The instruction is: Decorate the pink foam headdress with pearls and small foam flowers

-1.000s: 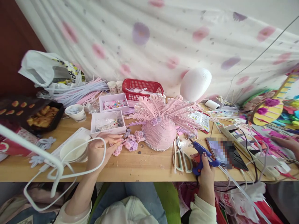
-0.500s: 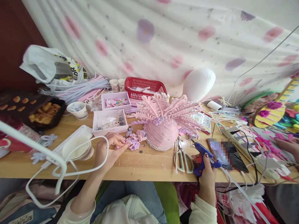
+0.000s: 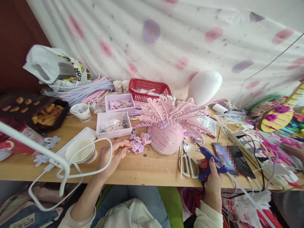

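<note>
My left hand rests on the wooden table, its fingers pinched on a small pink chenille flower at the edge of a pile of pink and lilac flowers. My right hand grips the handle of a blue glue gun lying at the table's front edge. Between the hands stands a pink dome headpiece with feathery pink fronds and a pearl rim.
White scissors lie beside the glue gun, a phone to its right. Bead boxes, white bowls, a red basket and a foam head stand behind. Another person's hand reaches in far right.
My left hand has drawn back slightly from the flower pile, closing on one pink flower. The right hand stays on the glue gun.
</note>
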`<state>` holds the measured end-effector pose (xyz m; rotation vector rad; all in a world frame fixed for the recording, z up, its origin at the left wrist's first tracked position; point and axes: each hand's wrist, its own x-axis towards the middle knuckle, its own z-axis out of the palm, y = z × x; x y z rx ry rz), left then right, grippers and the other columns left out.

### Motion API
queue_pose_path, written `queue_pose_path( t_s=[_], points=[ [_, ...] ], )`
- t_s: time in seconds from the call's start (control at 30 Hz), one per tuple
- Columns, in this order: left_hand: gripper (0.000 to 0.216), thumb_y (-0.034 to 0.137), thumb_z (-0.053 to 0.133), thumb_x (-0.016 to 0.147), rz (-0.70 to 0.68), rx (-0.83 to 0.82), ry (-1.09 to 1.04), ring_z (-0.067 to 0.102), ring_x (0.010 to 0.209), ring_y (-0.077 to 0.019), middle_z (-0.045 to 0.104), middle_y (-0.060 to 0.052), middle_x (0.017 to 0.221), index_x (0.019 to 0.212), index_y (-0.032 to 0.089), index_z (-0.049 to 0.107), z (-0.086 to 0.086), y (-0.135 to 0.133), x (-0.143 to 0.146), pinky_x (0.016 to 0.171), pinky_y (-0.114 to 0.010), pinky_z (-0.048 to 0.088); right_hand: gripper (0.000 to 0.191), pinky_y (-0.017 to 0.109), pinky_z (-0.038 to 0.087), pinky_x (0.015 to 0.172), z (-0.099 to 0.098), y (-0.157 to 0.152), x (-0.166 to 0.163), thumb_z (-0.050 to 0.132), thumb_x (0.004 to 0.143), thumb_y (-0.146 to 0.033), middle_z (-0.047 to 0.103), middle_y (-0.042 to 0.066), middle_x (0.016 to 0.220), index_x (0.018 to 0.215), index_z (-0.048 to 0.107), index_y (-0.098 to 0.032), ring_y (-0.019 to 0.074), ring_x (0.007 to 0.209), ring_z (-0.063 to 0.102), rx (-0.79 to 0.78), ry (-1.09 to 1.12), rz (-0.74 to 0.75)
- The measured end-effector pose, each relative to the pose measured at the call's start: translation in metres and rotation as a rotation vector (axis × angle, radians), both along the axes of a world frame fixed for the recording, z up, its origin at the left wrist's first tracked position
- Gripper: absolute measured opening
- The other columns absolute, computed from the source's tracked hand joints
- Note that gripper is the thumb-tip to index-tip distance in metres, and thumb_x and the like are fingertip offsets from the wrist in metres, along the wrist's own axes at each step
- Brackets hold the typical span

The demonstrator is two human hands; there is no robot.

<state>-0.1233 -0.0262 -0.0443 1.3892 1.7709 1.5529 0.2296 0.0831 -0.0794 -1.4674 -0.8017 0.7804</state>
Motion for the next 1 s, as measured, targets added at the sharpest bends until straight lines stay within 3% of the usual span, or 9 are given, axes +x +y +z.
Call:
queue_pose_path(
  t_s=[0.13, 0.2, 0.3, 0.4, 0.47, 0.53, 0.7, 0.87, 1.0],
  points=[
    [0.034, 0.034, 0.047, 0.090, 0.073, -0.036, 0.113, 0.054, 0.035, -0.0126, 0.054, 0.005, 0.038, 0.061, 0.023, 0.060, 0.001, -0.009, -0.008, 0.042, -0.023, 0.043, 0.045, 0.029, 0.052, 0.059, -0.016, 0.002, 0.012, 0.073, 0.067, -0.061, 0.069, 0.002, 0.071, 0.083, 0.066, -0.019, 0.0199, 0.070, 0.065, -0.026, -0.028, 0.027],
    [0.041, 0.035, 0.048, 0.090, 0.099, -0.076, 0.198, 0.048, 0.031, -0.0121, 0.047, 0.006, 0.032, 0.051, 0.024, 0.050, 0.000, -0.012, -0.011, 0.040, -0.024, 0.040, 0.046, 0.028, 0.051, 0.058, -0.022, 0.003, 0.017, 0.074, 0.068, -0.061, 0.070, 0.003, 0.076, 0.086, 0.067, -0.019, 0.0195, 0.071, 0.065, -0.039, -0.026, 0.002],
    [0.021, 0.034, 0.056, 0.085, 0.080, -0.056, 0.300, 0.072, 0.071, -0.0190, 0.074, -0.001, 0.068, 0.069, 0.024, 0.065, 0.000, -0.012, -0.011, 0.067, -0.028, 0.056, 0.052, 0.028, 0.051, 0.061, -0.025, 0.004, 0.020, 0.076, 0.066, -0.062, 0.071, 0.003, 0.081, 0.090, 0.068, -0.016, 0.0179, 0.071, 0.064, -0.067, 0.008, -0.013],
    [0.016, 0.028, 0.062, 0.081, 0.086, 0.038, 0.311, 0.071, 0.102, -0.0223, 0.077, -0.005, 0.103, 0.095, 0.024, 0.069, 0.000, -0.008, -0.008, 0.089, -0.033, 0.055, 0.054, 0.026, 0.050, 0.061, -0.022, 0.004, 0.018, 0.078, 0.064, -0.060, 0.070, 0.001, 0.081, 0.093, 0.068, -0.016, 0.0159, 0.070, 0.063, -0.068, 0.044, -0.023],
    [0.007, 0.028, 0.064, 0.083, 0.090, 0.072, 0.302, 0.071, 0.089, -0.0204, 0.077, -0.003, 0.091, 0.082, 0.023, 0.069, -0.002, -0.004, -0.006, 0.084, -0.032, 0.055, 0.052, 0.025, 0.047, 0.056, -0.019, 0.002, 0.016, 0.078, 0.064, -0.060, 0.069, -0.001, 0.077, 0.093, 0.067, -0.017, 0.0150, 0.066, 0.061, -0.051, 0.024, -0.020],
    [0.018, 0.030, 0.061, 0.088, 0.041, 0.064, 0.311, 0.070, 0.081, -0.0195, 0.075, -0.003, 0.080, 0.072, 0.023, 0.068, -0.006, 0.000, -0.005, 0.078, -0.031, 0.054, 0.051, 0.024, 0.040, 0.048, -0.016, 0.000, 0.014, 0.076, 0.066, -0.061, 0.067, -0.001, 0.072, 0.092, 0.067, -0.018, 0.0138, 0.058, 0.056, -0.048, -0.008, -0.005],
    [0.021, 0.031, 0.058, 0.090, -0.056, -0.072, 0.459, 0.067, 0.081, -0.0220, 0.074, -0.004, 0.083, 0.099, 0.026, 0.076, -0.014, 0.012, -0.003, 0.077, -0.035, 0.050, 0.053, 0.025, 0.038, 0.046, -0.009, -0.001, 0.008, 0.078, 0.059, -0.063, 0.065, -0.001, 0.066, 0.082, 0.065, -0.018, 0.0127, 0.053, 0.052, -0.032, -0.009, -0.022],
    [0.009, 0.021, 0.068, 0.082, -0.034, -0.200, 0.619, 0.065, 0.079, -0.0241, 0.072, -0.001, 0.073, 0.076, 0.025, 0.073, -0.014, 0.007, 0.002, 0.078, -0.038, 0.043, 0.055, 0.023, 0.036, 0.044, -0.011, 0.003, 0.009, 0.082, 0.054, -0.061, 0.063, -0.003, 0.064, 0.083, 0.065, -0.017, 0.0112, 0.052, 0.051, -0.045, 0.092, -0.012],
    [0.011, 0.019, 0.071, 0.080, -0.036, -0.279, 0.619, 0.067, 0.088, -0.0265, 0.074, 0.000, 0.078, 0.087, 0.027, 0.075, -0.013, -0.002, 0.007, 0.082, -0.040, 0.041, 0.055, 0.022, 0.039, 0.045, -0.016, 0.004, 0.011, 0.084, 0.053, -0.060, 0.066, -0.003, 0.068, 0.083, 0.065, -0.017, 0.0116, 0.055, 0.054, -0.036, 0.113, -0.025]
  ],
)
